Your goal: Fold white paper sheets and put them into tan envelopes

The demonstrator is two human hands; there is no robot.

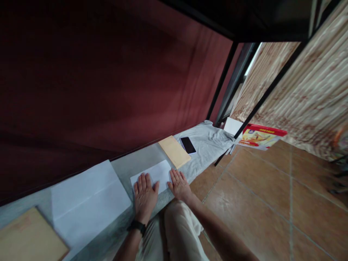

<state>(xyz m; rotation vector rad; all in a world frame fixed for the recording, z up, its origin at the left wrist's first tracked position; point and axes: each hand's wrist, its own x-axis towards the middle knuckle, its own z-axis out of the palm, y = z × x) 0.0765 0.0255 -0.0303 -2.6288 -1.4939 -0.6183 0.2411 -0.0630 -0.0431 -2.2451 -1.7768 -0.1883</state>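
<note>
A small white sheet of paper [156, 173] lies on the grey cloth-covered surface [206, 145]. My left hand [145, 195] rests flat on the sheet's near left part, fingers spread, with a black band on the wrist. My right hand [179, 185] lies flat at the sheet's right edge, fingers together and pointing away from me. Neither hand holds anything. Just beyond my right hand sits a tan envelope [174, 151].
A black phone [187, 145] lies past the tan envelope. A large white sheet [88, 199] and a brown envelope [28, 237] lie to the left. A dark red curtain hangs behind. A red and yellow box [261, 136] sits by the black frame post, above brown floor tiles [272, 203].
</note>
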